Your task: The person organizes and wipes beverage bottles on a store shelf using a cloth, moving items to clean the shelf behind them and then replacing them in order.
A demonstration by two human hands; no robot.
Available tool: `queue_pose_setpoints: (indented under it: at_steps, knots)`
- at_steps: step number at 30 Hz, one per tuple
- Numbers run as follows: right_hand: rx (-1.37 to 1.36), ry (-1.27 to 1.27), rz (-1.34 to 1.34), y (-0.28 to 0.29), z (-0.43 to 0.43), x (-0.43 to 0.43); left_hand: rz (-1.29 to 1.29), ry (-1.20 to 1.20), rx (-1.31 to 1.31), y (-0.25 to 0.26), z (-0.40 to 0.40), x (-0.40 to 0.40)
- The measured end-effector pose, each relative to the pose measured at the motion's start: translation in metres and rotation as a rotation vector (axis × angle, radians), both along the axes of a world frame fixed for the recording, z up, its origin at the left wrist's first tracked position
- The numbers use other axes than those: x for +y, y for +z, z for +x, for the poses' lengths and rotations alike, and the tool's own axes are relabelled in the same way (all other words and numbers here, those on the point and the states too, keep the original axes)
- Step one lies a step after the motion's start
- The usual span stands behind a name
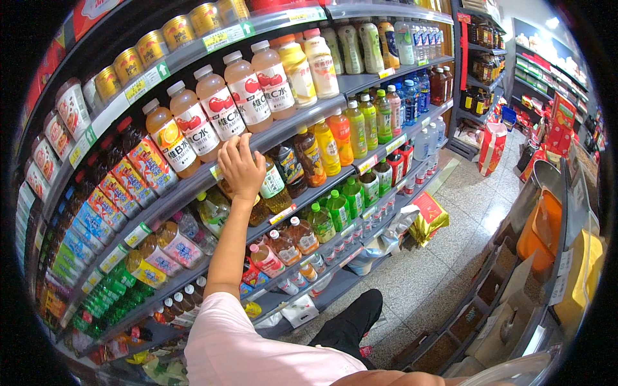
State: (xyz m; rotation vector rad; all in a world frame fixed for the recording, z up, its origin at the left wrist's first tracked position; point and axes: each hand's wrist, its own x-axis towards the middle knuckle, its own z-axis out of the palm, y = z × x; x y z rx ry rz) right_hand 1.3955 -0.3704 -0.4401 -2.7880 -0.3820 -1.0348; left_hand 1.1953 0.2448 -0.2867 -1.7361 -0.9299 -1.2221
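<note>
My left hand (240, 166) reaches up to a shop shelf, its fingers on the shelf's front edge (297, 126), just below a row of vitamin drink bottles with white caps. The nearest are a bottle with cherries on its label (223, 112) and another cherry bottle (195, 123). To their left stands a bottle with an orange on its label (173, 137). Whether the fingertips touch a bottle cannot be told. Under the hand, a bottle of green-labelled tea (274, 186) stands on the lower shelf. My right hand is out of view; only part of that arm (400, 379) shows at the bottom edge.
Gold drink cans (178, 33) line the shelf above. Green-capped bottles (340, 210) fill a lower one. A gold and red package (428, 217) lies on the tiled floor beside the shelves. Bins of dry goods (468, 318) line the right side, with an orange container (540, 222).
</note>
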Motion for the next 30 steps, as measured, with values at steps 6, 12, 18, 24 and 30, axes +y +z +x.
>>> queue_pose_setpoints:
  at_steps: [6, 12, 18, 24, 30]
  knots:
    - [-0.003, -0.006, 0.005, 0.0000, -0.0013, -0.0008, 0.015, -0.002, -0.004, 0.0013, 0.0007, -0.0014]
    - [-0.009, -0.003, 0.008, -0.0005, -0.0029, -0.0022, 0.002, -0.015, -0.007, -0.0005, -0.0001, 0.0005]
    - [-0.012, 0.001, 0.005, 0.0006, -0.0029, -0.0014, -0.009, -0.013, -0.008, 0.0010, -0.0011, -0.0012]
    - [-0.015, 0.013, 0.004, 0.0007, -0.0014, -0.0001, -0.021, -0.020, -0.028, 0.0011, 0.0014, -0.0029]
    - [-0.021, 0.018, -0.003, 0.0010, -0.0026, -0.0006, -0.023, -0.031, -0.033, 0.0023, 0.0006, -0.0038]
